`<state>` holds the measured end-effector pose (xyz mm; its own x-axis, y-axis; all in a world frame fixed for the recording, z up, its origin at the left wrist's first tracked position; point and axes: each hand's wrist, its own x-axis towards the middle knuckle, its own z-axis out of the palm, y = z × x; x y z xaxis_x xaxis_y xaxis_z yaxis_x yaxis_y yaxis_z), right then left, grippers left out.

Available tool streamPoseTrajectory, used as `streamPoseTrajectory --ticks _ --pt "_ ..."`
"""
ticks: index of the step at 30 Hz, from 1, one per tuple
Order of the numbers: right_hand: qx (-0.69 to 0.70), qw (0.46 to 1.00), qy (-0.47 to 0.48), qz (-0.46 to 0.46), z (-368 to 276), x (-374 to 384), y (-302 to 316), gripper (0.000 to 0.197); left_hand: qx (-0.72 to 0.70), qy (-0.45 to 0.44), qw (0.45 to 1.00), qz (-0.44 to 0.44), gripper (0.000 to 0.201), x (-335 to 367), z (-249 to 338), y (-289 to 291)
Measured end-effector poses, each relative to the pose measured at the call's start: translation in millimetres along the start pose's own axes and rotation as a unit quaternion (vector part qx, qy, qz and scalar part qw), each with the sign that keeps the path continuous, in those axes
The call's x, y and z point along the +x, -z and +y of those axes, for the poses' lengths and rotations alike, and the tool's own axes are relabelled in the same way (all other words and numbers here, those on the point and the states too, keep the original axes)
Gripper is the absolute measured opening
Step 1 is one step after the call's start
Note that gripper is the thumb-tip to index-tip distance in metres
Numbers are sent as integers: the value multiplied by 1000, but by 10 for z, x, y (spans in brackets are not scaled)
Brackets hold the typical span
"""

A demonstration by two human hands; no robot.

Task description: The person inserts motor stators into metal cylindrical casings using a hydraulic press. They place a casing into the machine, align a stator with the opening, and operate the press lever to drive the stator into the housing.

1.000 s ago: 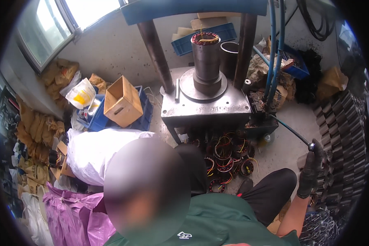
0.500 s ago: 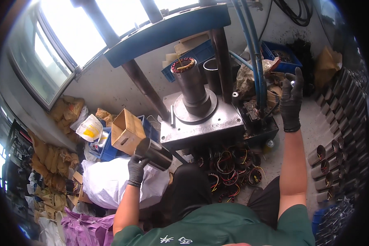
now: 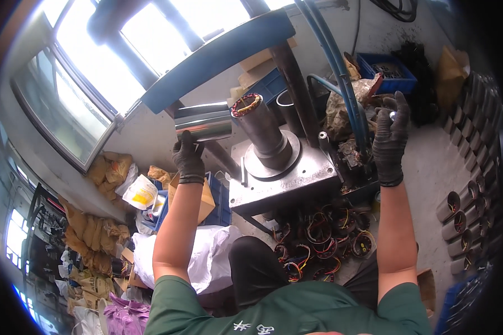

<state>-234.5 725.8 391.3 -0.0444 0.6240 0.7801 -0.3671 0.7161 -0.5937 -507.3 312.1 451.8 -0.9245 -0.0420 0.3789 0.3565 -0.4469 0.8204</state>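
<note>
Holding: the left hand, in a dark glove, is closed around a shiny metal sleeve, lifted on its side, its open end turned toward the press.
Where the sleeve is: in the air, just left of the stator core and about level with its top, not touching it.
Stator core: a dark steel cylinder standing upright on a round collar of the press plate; copper windings with red and yellow ties ring its top. Upright, it offers its top to anything coming from above.
Right hand: the right hand, also gloved, is raised beside the blue hoses, fingers curled around a small silvery knob or lever end; what it belongs to is hard to tell.
Press: a blue crossbeam spans above on dark columns, leaving room over the core.
Floor below: loose wound coils with coloured wires lie piled under the plate.
Further out: a row of metal tubes lines the right side; a cardboard box, a white sack and tan bags lie to the left under the windows.
</note>
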Motion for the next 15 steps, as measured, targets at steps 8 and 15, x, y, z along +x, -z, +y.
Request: streamPoseTrajectory --ticks 8,15 --pt "-28 999 20 9 -69 13 60 37 53 -37 997 -31 21 413 -142 -526" --pt "-42 999 24 7 -44 -9 32 36 150 39 985 -77 34 1205 -28 -606"
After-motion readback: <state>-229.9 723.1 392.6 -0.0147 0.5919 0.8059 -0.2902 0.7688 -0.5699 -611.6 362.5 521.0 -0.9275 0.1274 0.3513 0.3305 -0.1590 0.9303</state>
